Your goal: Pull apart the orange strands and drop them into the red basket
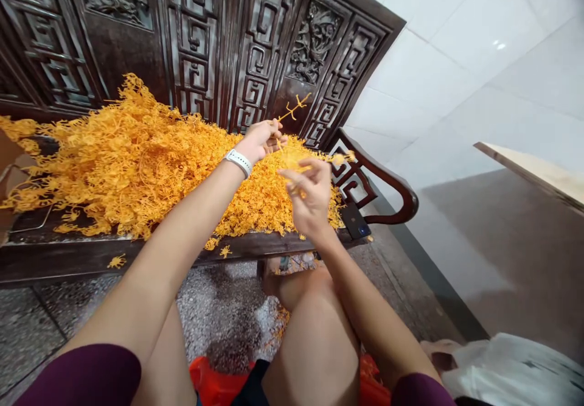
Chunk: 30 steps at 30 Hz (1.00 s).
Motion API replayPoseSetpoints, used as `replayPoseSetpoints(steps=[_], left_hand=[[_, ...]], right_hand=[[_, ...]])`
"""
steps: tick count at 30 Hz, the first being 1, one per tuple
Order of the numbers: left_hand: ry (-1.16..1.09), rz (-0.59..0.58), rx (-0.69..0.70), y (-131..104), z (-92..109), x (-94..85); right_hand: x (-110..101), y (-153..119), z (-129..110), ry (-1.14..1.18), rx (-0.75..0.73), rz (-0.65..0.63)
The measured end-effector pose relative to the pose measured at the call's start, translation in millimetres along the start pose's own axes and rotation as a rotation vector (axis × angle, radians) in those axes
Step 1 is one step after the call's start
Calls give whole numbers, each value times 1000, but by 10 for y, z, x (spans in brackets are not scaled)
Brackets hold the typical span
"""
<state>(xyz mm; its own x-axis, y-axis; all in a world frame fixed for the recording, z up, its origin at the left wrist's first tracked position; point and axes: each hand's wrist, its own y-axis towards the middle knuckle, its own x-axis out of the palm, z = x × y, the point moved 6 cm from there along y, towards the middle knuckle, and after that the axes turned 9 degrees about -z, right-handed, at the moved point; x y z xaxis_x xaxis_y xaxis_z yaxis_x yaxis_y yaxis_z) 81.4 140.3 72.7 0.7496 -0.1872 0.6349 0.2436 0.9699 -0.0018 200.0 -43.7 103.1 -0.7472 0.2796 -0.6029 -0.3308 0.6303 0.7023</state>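
Fingers of the left hand pinch the near end of a thin orange plastic strip that juts up past the grip, while the right hand, just below, closes its fingertips on a blurred orange piece; a clean parting probably needs both pinches close together and a short twist. Under both grips lies the orange heap on the dark bench, with a phone by the armrest; open room lies toward the knees.
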Motion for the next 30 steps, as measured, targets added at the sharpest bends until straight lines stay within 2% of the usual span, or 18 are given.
replayPoseSetpoints(steps=[3,5,7,8,9,10,11,14,15,16,17,19,21,23,27,30], left_hand=[[-142,134,61,48,48,-201],[-274,233,59,66,70,-402],[-370,275,28,79,83,-553],[-401,273,18,84,95,-597],[-426,265,18,87,114,-621],[-446,249,26,87,141,-627],[-464,231,40,82,176,-622],[-492,186,86,36,302,-579],[-490,169,87,14,341,-564],[-488,154,83,-9,374,-551],[-486,140,78,-33,404,-542],[-481,109,72,-76,456,-526],[-478,72,69,-111,499,-503],[-483,44,52,-135,525,-473],[-471,40,0,-136,499,-416],[-378,64,-36,-126,386,-388]], right_hand=[[516,-168,-679,53,-322,-520],[762,-333,-1019,141,-458,-860],[877,-419,-1103,342,-383,-1162],[895,-433,-1056,505,-272,-1305],[878,-400,-959,698,-127,-1376],[837,-307,-810,891,35,-1336],[784,-185,-611,1058,201,-1212],[554,139,119,1283,591,-512],[519,157,290,1312,687,-365],[534,140,403,1336,780,-297],[583,104,468,1358,863,-279],[739,8,505,1365,984,-327],[899,-59,500,1317,1016,-378],[1028,-78,510,1261,1003,-375],[1185,-77,610,1302,1047,-250],[1186,-34,706,1358,1006,-126]])
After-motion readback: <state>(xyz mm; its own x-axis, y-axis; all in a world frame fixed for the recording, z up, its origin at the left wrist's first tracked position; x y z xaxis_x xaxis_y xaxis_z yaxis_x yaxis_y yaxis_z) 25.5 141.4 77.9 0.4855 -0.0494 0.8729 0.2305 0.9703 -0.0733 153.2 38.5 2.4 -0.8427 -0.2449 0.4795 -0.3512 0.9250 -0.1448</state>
